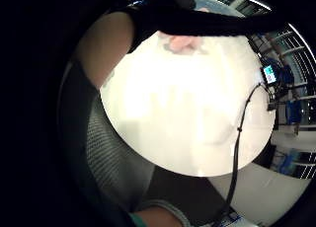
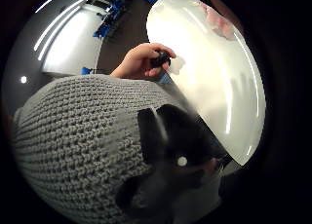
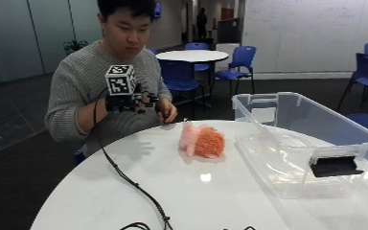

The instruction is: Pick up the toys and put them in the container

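White table (image 3: 235, 191); gloved right hand (image 3: 130, 103) raised above its edge.

No words, labels, brand names or numbers can be read in any view. The whiteboard (image 3: 311, 28) on the far wall carries only faint marks too small to make out, and the small lit screen (image 1: 269, 73) beyond the table shows nothing legible.

one plush toy (image 3: 201, 141), one clear container (image 3: 311, 139)
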### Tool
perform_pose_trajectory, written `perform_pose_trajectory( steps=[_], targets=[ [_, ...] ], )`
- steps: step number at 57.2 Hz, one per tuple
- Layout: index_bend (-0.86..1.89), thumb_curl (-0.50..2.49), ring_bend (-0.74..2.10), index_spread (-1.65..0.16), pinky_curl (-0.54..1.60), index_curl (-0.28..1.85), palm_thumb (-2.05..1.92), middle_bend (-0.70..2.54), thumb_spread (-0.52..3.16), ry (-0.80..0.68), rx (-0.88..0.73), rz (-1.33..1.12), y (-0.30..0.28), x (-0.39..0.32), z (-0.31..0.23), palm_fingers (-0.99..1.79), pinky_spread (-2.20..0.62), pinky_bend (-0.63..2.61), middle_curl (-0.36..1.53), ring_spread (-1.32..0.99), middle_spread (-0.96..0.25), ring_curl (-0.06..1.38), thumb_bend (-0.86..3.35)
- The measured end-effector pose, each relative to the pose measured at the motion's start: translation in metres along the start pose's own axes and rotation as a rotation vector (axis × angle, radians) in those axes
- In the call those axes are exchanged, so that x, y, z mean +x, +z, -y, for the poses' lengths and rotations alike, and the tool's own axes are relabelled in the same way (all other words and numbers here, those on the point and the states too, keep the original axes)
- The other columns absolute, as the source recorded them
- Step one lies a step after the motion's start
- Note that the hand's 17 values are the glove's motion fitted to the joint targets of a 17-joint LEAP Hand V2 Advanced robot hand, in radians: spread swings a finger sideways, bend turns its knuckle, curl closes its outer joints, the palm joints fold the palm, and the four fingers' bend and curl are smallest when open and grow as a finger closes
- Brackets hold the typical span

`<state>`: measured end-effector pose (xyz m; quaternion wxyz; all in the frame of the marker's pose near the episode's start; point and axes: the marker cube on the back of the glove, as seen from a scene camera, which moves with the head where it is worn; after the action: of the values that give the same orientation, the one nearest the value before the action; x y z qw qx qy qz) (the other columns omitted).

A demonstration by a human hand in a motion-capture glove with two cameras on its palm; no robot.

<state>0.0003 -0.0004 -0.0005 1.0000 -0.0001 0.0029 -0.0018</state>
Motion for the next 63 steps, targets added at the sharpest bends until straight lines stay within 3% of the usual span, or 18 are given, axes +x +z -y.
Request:
perform_pose_trajectory(
  steps=[13, 34, 53, 63],
  targets=[
    [0.18, 0.05, 0.18, -0.29, 0.22, 0.14, -0.03, 0.16, 1.07, 0.009, 0.030, -0.028, -0.014, 0.008, 0.004, -0.06, 0.05, 0.68, 0.10, -0.02, -0.12, 0.05, -0.02],
    [0.17, 0.12, 0.19, -0.33, 0.27, 0.24, -0.04, 0.15, 1.32, 0.037, 0.021, -0.060, -0.014, 0.017, 0.025, -0.10, 0.06, 0.70, 0.19, -0.02, -0.14, 0.12, -0.03],
    [0.14, 0.16, 0.20, -0.33, 0.32, 0.27, -0.02, 0.15, 1.35, 0.212, 0.074, -0.102, -0.043, 0.068, 0.203, -0.10, 0.05, 0.79, 0.22, -0.02, -0.14, 0.17, -0.02],
    [0.13, 0.19, 0.27, -0.33, 0.34, 0.26, 0.00, 0.15, 1.37, 0.270, -0.002, -0.123, -0.032, 0.091, 0.242, -0.07, 0.04, 0.85, 0.23, -0.04, -0.14, 0.21, -0.01]
  ],
)
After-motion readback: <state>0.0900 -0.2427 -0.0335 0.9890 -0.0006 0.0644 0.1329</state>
